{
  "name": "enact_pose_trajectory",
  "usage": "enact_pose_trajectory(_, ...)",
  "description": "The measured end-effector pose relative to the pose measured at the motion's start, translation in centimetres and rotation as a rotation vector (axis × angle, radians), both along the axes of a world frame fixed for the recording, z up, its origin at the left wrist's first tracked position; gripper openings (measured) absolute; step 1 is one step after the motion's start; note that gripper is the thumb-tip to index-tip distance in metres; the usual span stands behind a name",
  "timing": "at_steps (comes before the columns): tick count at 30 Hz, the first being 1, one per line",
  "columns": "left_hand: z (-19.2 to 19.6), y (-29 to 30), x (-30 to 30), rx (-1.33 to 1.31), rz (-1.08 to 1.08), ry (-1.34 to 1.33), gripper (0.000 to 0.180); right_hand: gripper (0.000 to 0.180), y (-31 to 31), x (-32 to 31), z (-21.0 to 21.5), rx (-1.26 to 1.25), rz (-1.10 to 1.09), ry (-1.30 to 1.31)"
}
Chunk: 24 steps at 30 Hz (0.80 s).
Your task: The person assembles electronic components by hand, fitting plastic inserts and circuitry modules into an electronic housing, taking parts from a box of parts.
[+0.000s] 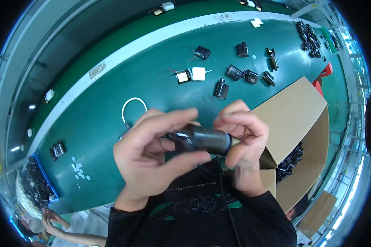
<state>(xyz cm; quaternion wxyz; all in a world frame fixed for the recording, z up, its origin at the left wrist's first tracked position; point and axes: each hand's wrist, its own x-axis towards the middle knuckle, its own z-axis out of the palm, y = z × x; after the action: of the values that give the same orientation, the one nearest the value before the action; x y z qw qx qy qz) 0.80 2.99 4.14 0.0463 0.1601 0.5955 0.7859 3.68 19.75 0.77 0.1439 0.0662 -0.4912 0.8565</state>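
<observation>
Between my two hands is a dark, glossy, rounded black casing (206,139), held sideways above the bench and slightly smeared by motion. My left hand (146,154) curves its fingers and thumb around the left end. At the right end, my right hand (245,133) has its fingers curled in against the casing, near a small pale tip. What that tip is, I cannot make out. Beyond my hands, several similar black casings lie loose on the green bench, one (221,89) being closest. A white cable loop (134,99) lies behind my left hand.
An open cardboard box (292,119) with black parts stands at right. A blue-edged tray (47,177) of black parts sits at left, near small white rings (77,168). Another person's hand (49,218) shows lower left. A white rail (123,53) runs behind the bench.
</observation>
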Motion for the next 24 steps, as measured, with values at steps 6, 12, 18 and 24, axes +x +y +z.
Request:
enact_pose_trajectory(6,-1.6,0.5,-0.1,0.095,-0.125,-0.200,0.043,0.023,1.9,1.0,0.5,0.171,0.109,-0.267)
enact_pose_trajectory(12,-2.0,0.2,-0.2,0.032,-0.219,-0.272,0.038,0.017,2.9,0.4,1.6,0.463,0.234,-0.329)
enact_pose_trajectory(18,-2.9,0.9,0.5,0.059,-0.135,-0.286,0.036,0.015,2.4,-0.1,1.5,0.275,0.231,-0.582)
enact_pose_trajectory(24,-3.3,1.6,0.6,0.113,-0.151,-0.334,0.037,0.012,4.1,-0.8,1.1,0.219,0.352,-0.557)
